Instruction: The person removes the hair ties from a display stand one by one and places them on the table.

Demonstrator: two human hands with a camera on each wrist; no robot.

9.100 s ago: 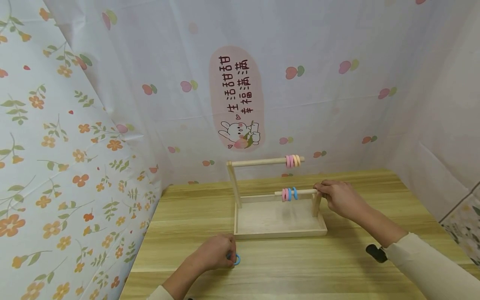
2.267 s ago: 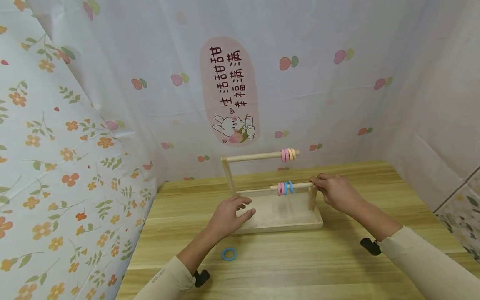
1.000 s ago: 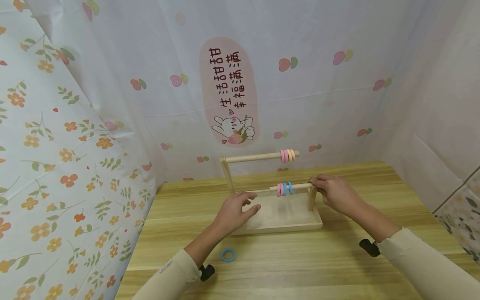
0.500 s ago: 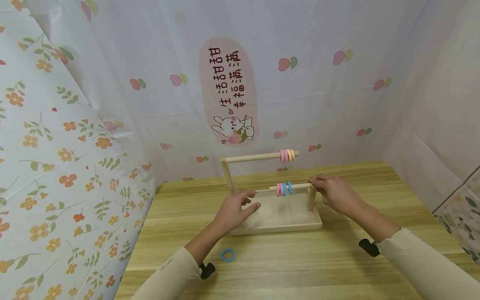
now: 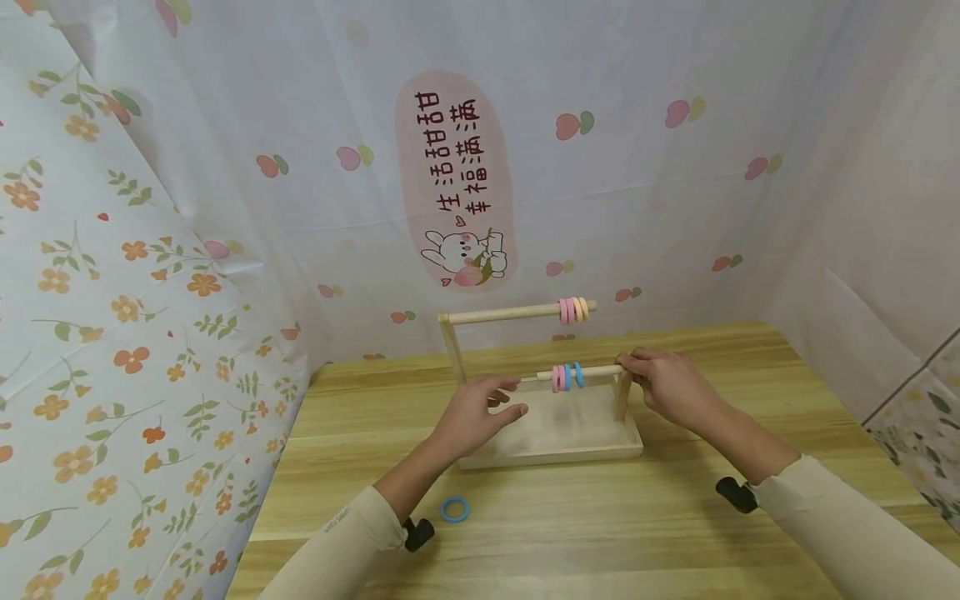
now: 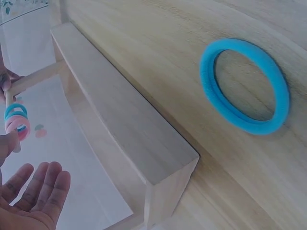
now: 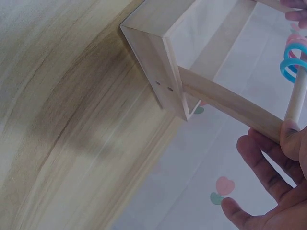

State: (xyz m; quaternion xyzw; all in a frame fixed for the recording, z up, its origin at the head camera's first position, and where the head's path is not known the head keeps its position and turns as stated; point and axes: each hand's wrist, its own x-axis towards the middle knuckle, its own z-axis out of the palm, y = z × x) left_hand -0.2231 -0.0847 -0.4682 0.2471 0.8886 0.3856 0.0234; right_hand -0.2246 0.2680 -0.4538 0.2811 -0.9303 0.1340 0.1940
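Note:
A wooden rack (image 5: pixel 551 454) with a tray base stands mid-table. Its upper dowel (image 5: pixel 510 315) carries pink and orange rings (image 5: pixel 572 310). The lower dowel (image 5: pixel 600 371) carries pink and blue rings (image 5: pixel 566 377), also seen in the left wrist view (image 6: pixel 17 120) and the right wrist view (image 7: pixel 293 55). My right hand (image 5: pixel 626 368) pinches the right end of the lower dowel, above the right post (image 7: pixel 225 103). My left hand (image 5: pixel 517 396) hovers over the tray with straight, spread fingers (image 6: pixel 33 191), just left of that dowel's free end, holding nothing. A loose blue ring (image 5: pixel 454 508) (image 6: pixel 244 86) lies on the table in front of the tray.
The wooden table (image 5: pixel 600 533) is boxed in by patterned sheets: floral on the left (image 5: pixel 112 333), fruit print at the back (image 5: pixel 637 167) and right. The tray's near wall (image 6: pixel 120 124) lies between my left hand and the blue ring.
Nine seconds ago my left hand held the blue ring on the table; it let go and rose to the tray, and lately crept up and right toward the lower dowel's end. My right hand stayed put.

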